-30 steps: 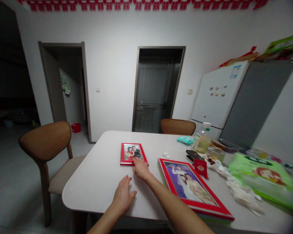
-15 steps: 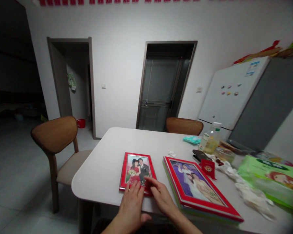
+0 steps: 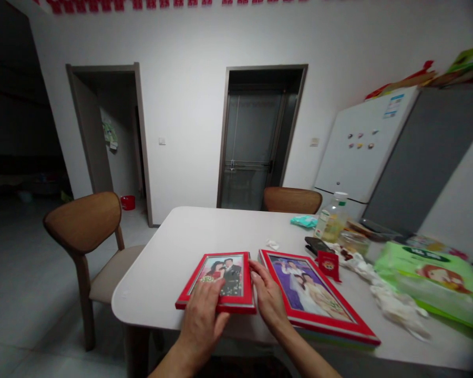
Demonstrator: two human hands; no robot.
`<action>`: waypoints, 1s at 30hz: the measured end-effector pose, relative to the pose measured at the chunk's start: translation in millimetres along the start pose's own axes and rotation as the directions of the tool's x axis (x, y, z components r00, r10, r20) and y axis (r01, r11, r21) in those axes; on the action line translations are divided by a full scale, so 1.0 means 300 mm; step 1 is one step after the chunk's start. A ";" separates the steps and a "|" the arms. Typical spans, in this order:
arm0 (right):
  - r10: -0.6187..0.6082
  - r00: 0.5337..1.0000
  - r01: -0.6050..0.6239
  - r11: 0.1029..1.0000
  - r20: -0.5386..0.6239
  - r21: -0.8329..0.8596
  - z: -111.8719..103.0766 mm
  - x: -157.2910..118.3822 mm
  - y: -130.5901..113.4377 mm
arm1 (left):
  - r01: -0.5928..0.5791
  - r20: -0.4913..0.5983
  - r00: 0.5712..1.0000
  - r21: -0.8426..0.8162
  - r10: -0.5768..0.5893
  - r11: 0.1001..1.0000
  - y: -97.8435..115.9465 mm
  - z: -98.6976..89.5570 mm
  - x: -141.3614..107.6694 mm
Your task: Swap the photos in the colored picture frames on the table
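Observation:
A small red picture frame (image 3: 236, 306) lies on the white table (image 3: 157, 252) near its front edge, showing a couple in a red dress and a dark suit. Across its lower left part lies my left hand (image 3: 203, 315), fingers stretched over the photo and thumb by the front edge. My right hand (image 3: 268, 299) is open, its fingers laid along the frame's right edge. Just right of that hand is a larger red picture frame (image 3: 331, 324) with a wedding photo on purple, resting on something green at its underside.
A small red booklet (image 3: 328, 266), a dark phone-like object (image 3: 316, 245), a bottle (image 3: 331, 218), crumpled white tissue (image 3: 398, 310) and a green tissue pack (image 3: 429, 273) crowd the right side. Wooden chairs (image 3: 82, 220) (image 3: 292, 199) stand left and behind.
The small picture frame has turned on the table and its lower left corner has shifted left. My right hand has moved from its lower right corner up along its right edge.

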State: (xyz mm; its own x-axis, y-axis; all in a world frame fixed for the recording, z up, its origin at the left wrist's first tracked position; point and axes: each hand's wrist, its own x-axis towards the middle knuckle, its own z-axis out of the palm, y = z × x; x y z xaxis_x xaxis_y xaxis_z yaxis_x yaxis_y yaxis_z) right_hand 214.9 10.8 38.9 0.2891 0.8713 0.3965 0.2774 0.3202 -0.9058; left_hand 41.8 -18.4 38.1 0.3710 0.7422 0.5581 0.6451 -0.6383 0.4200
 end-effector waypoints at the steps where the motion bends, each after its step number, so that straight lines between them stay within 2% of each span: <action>1: -0.065 0.998 0.065 0.998 0.000 -0.019 0.011 0.003 -0.023 | 0.015 -0.050 0.999 -0.044 -0.017 0.999 0.006 -0.021 0.009; 3: -0.154 0.988 0.154 0.987 -0.016 -0.044 0.040 0.007 -0.062 | 0.069 -0.147 0.985 -0.143 -0.090 0.987 0.015 -0.060 0.023; 5: -0.168 0.986 0.168 0.985 0.005 -0.044 0.077 0.004 -0.080 | 0.150 -0.228 0.950 -0.271 -0.215 0.951 0.016 -0.091 0.030; 8: -0.145 0.972 0.156 0.987 0.187 -0.043 0.132 -0.015 -0.066 | 0.233 -0.280 0.871 -0.487 -0.403 0.842 0.000 -0.112 0.036; 10: -0.145 0.937 0.173 0.983 0.317 -0.061 0.157 -0.037 -0.046 | 0.239 -0.276 0.838 -0.591 -0.471 0.771 -0.018 -0.106 0.034; 13: -0.141 0.888 0.219 0.966 0.438 -0.134 0.171 -0.066 -0.024 | 0.261 -0.226 0.819 -0.673 -0.528 0.692 -0.047 -0.079 0.016; 17: -0.067 0.879 0.231 0.926 0.472 -0.299 0.161 -0.081 -0.006 | 0.322 -0.116 0.800 -0.744 -0.589 0.585 -0.083 -0.051 -0.036; 20: -0.065 0.874 0.273 0.886 0.482 -0.375 0.151 -0.081 0.013 | 0.409 -0.084 0.790 -0.666 -0.608 0.624 -0.113 -0.053 -0.077; 23: -0.074 0.838 0.339 0.847 0.540 -0.410 0.140 -0.079 0.031 | 0.511 -0.003 0.803 -0.512 -0.596 0.690 -0.145 -0.059 -0.111; 26: -0.055 0.804 0.369 0.827 0.593 -0.424 0.130 -0.075 0.037 | 0.513 0.011 0.838 -0.357 -0.545 0.781 -0.167 -0.051 -0.134; 30: 0.014 0.773 0.332 0.843 0.634 -0.423 0.118 -0.066 0.028 | 0.477 -0.023 0.875 -0.123 -0.483 0.870 -0.179 -0.025 -0.154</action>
State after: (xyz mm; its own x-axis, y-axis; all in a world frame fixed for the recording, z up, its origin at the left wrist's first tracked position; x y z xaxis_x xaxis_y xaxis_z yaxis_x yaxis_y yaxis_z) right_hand 179.2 9.5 18.1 -0.3537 0.9139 0.1991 0.7175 0.4016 -0.5691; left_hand -15.0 -19.9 -4.8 -0.0023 0.9533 0.3019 0.6565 -0.2263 0.7196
